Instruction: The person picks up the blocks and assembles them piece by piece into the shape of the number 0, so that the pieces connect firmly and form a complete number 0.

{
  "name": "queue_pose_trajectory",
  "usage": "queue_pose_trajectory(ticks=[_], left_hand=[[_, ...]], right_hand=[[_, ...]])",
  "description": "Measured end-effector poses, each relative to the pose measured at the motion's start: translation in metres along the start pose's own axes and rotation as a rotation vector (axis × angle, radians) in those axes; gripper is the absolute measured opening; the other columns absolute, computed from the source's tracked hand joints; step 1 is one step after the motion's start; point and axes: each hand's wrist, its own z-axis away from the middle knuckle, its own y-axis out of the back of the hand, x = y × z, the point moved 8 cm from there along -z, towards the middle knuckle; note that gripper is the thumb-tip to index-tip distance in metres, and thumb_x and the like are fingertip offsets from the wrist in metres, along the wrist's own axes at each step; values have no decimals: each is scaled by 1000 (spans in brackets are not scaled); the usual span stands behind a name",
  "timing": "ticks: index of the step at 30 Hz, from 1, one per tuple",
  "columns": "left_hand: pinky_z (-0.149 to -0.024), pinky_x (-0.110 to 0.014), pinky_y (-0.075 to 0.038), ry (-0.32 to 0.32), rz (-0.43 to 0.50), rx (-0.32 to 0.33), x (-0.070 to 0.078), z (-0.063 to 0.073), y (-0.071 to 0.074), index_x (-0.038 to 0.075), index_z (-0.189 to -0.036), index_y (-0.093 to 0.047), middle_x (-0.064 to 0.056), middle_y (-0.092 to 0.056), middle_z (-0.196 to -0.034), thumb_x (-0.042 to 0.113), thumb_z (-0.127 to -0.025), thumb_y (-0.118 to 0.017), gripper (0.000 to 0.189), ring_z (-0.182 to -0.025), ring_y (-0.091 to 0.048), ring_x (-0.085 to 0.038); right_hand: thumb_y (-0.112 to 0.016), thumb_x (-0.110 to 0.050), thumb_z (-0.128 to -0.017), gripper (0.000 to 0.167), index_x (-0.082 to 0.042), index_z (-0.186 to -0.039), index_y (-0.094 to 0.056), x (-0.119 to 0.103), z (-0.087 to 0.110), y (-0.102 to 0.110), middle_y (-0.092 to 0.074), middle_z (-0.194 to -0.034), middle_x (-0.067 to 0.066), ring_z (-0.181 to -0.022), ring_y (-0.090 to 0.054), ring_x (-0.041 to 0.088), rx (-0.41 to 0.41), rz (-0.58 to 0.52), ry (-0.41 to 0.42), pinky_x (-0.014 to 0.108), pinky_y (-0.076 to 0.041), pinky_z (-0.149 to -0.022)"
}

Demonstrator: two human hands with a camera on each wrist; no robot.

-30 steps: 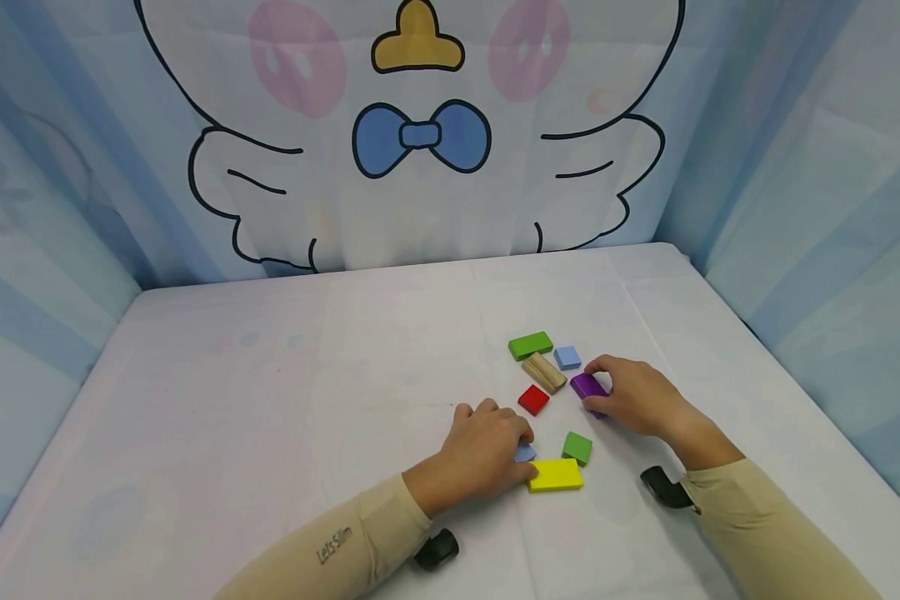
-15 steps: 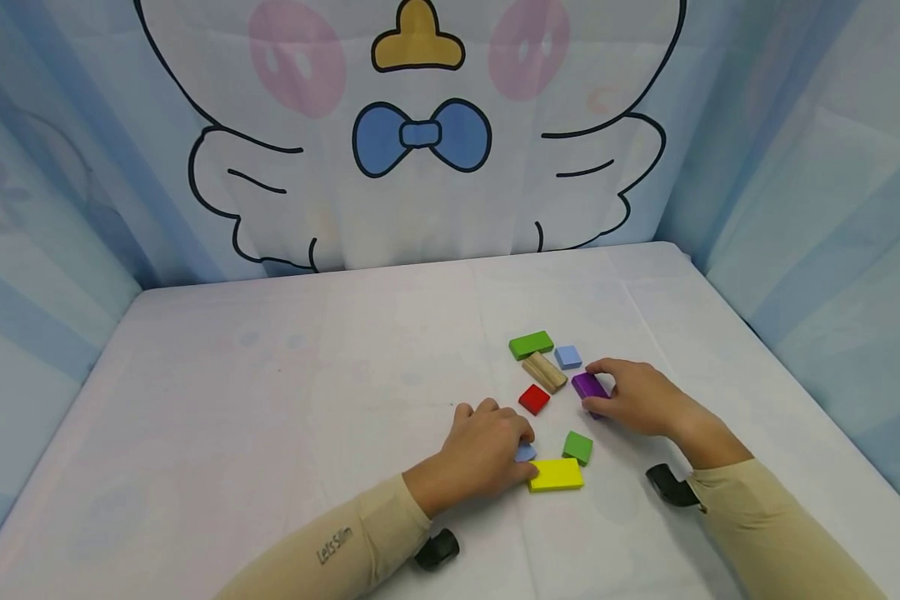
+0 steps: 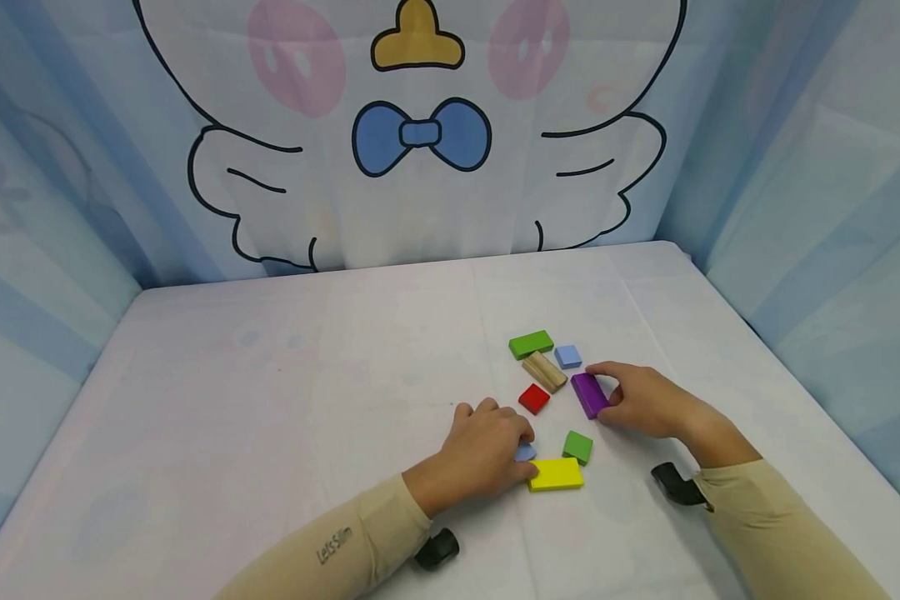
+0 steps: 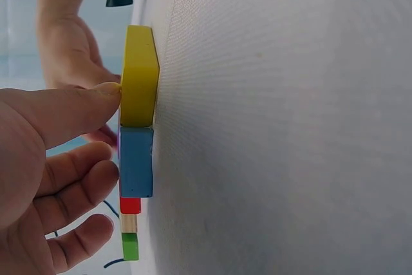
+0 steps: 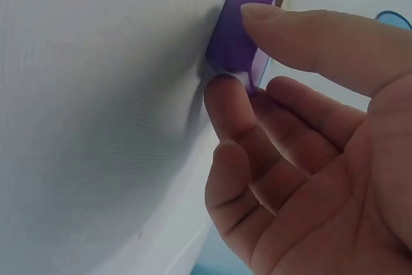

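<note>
My left hand (image 3: 483,450) lies over a light blue block (image 3: 525,452) and hides much of it. Its thumb touches the yellow block (image 4: 139,78); in the left wrist view the loosely bent fingers sit along the top of the blue block (image 4: 136,162). On the other side, my right hand (image 3: 648,400) is at the purple block (image 3: 589,395), which lies flat. The index fingertip is by the block's far corner and the thumb by its near right side. In the right wrist view the thumb tip overlaps the purple block (image 5: 235,30), and a fingertip touches its lower end.
Beyond the hands lie a long green block (image 3: 531,344), a grooved wooden piece (image 3: 544,372), a small light blue block (image 3: 567,357) and a red block (image 3: 534,399). A small green block (image 3: 577,447) touches the yellow one. White cloth covers the table (image 3: 270,417).
My right thumb has slid off the purple block's near end toward its right side, uncovering the whole top. The right arm has shifted slightly right. My left hand stays in place.
</note>
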Motion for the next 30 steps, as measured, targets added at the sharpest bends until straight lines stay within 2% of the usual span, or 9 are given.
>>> queue_pose_trajectory(ticks=[11,20,30], left_hand=[[-76,-34,-35,1,1,1,-1,-1,0,21,-113,-74,9,-66,-99,42,-85,-79,35,-92,-49,-13],[-77,-34,-35,6,1,-3,0,-1,0,21,-114,-74,9,-66,-101,42,-85,-79,36,-93,-49,-14],[-76,-33,-34,4,4,-5,0,-2,0,21,-114,-74,9,-66,-102,42,-85,-79,36,-93,-49,-13]], right_hand=[[-80,-26,-85,66,0,-138,-52,1,-3,1,-56,-84,3,-77,-51,19,29,-8,17,33,-46,-64],[-81,-26,-84,65,1,-136,-54,0,-4,0,-55,-81,1,-74,-51,18,48,0,36,32,-45,-63],[-80,-24,-84,63,0,-137,-55,-3,-5,-2,-55,-80,1,-74,-51,18,30,5,39,32,-47,-63]])
